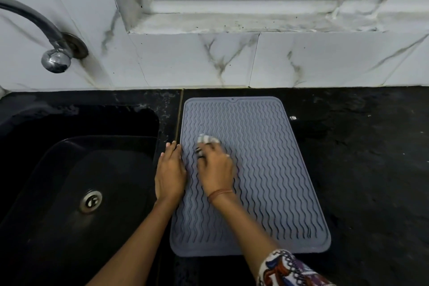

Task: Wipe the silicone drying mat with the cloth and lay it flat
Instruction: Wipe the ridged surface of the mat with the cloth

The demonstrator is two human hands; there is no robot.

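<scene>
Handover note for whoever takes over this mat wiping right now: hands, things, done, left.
Left hand rests flat on the left edge of the mat, fingers straight.
Right hand grips the cloth, pressed on the mat's left-centre.
Mat lies flat on the black counter beside the sink.
Done: mat laid out, wiping under way; how much is wiped, cannot tell.
Left: finish wiping, lift the cloth off.

Home kitchen: black sink (76, 169), wall tap (55, 58), counter (371, 146).
</scene>
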